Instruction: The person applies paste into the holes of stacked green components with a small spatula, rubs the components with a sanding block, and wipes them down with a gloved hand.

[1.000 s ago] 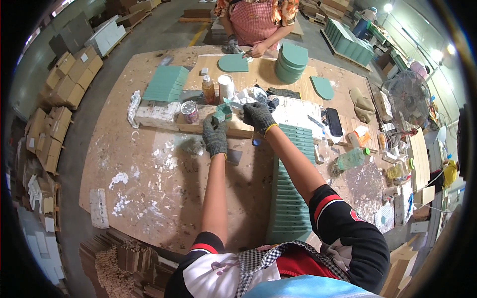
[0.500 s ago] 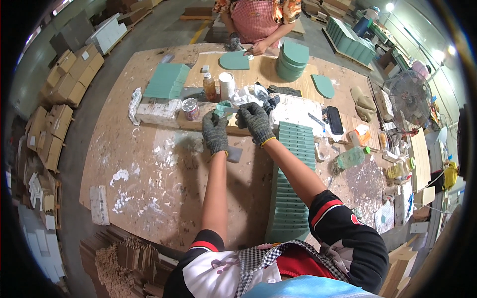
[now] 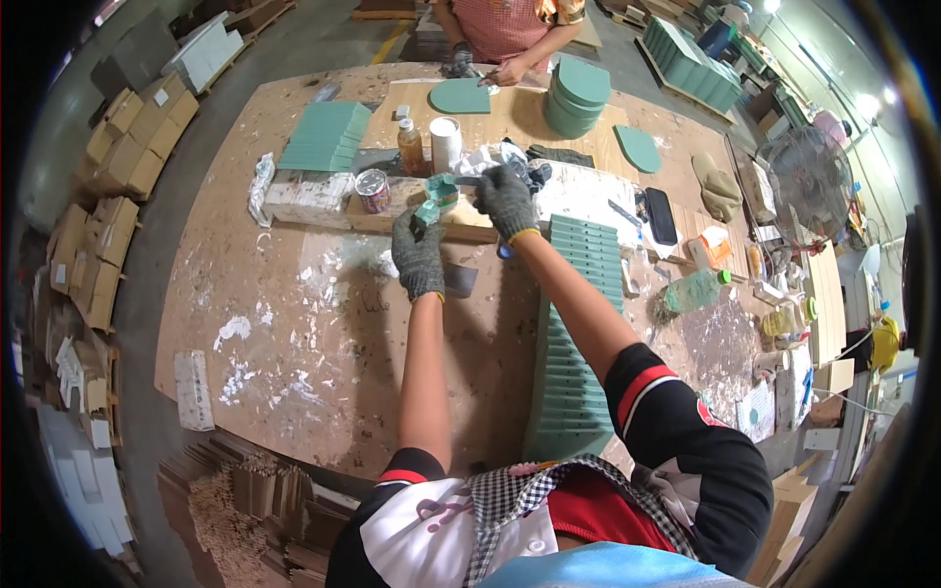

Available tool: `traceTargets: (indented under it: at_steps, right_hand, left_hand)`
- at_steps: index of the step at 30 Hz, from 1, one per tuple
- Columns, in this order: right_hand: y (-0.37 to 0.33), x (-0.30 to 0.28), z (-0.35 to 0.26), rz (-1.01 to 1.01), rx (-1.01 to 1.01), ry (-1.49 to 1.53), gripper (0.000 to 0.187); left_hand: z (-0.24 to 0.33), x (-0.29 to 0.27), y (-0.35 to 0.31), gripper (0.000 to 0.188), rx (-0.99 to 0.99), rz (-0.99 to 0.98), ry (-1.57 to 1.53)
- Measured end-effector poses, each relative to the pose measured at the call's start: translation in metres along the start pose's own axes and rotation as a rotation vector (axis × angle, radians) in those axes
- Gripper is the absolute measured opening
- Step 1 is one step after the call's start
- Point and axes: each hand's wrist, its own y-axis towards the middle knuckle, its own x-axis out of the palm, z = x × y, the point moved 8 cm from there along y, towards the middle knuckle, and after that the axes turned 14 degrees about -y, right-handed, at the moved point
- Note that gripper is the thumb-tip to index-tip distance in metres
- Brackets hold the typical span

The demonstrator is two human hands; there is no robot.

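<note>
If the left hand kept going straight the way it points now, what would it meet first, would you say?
Probably the small green piece right at the left hand's fingertips, already at the thumb; beyond it stands the white cylinder. Depth is hard to judge from above.

You are looking steeply down from your head camera onto the bench (image 3: pixel 323 323), facing forward across it. The fisheye view is bending edges, with your forearms rising from the lower edge.
</note>
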Motion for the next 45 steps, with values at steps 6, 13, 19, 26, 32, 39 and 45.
traceTargets:
  at_steps: [6,13,19,26,32,39,45]
  right_hand:
    - [0.004,-0.001,-0.045,0.148,-0.526,-0.399,0.030]
    - [-0.181,-0.048,-0.032,-0.537,-0.271,0.115,0.036]
    - [-0.310,-0.098,0.018,-0.695,0.126,0.735,0.044]
    - [-0.389,-0.151,0.071,-0.394,0.346,1.241,0.052]
    - [-0.417,-0.266,0.183,0.225,0.347,1.297,0.059]
    - [-0.532,-0.437,0.419,1.010,0.756,0.238,0.042]
    - [-0.631,-0.564,0.542,1.291,1.096,-0.389,0.047]
  left_hand:
    - [-0.009,0.015,-0.065,0.043,-0.132,-0.061,-0.226]
    - [0.068,-0.023,-0.164,0.064,-0.237,-0.107,-0.157]
    - [0.045,0.016,-0.268,0.056,-0.586,-0.346,-0.373]
    - [0.063,0.050,-0.328,0.070,-0.330,-0.880,-0.018]
    - [0.040,0.005,-0.303,0.064,-0.215,-0.801,0.151]
    - [0.060,-0.095,-0.252,0.050,0.187,-0.764,0.567]
    - [0.087,-0.162,-0.208,0.038,-0.074,-0.308,0.812]
